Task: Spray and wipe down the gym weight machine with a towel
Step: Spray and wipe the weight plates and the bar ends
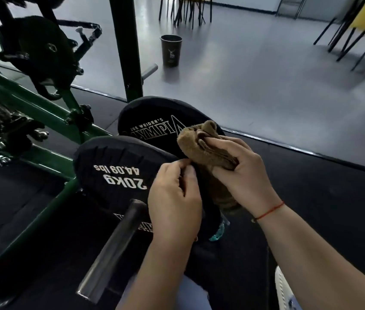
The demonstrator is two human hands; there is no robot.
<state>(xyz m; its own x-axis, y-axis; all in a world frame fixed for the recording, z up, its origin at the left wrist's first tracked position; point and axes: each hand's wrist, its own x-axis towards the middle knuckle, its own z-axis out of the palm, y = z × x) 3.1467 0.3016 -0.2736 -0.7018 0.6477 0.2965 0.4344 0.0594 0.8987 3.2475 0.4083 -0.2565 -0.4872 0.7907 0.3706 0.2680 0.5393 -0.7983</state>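
Inside your right grip (239,171) the towel (199,143) is bunched and held tight, just beyond the near plate (110,157), whose rim your left grip (174,198) pinches. Steady it and wipe firmly along that rim.

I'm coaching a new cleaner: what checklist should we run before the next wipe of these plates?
1. Towel gripped in right hand: ok.
2. Left hand pinches the 20kg plate at its rim, steadying it: ok.
3. Towel touching the rear plate: cannot tell.
4. Plates wet with spray: cannot tell.
5. Sprayer at hand: cannot tell; only a teal object shows, half hidden under the 20kg plate.
6. Cup stands clear of the plates: ok.
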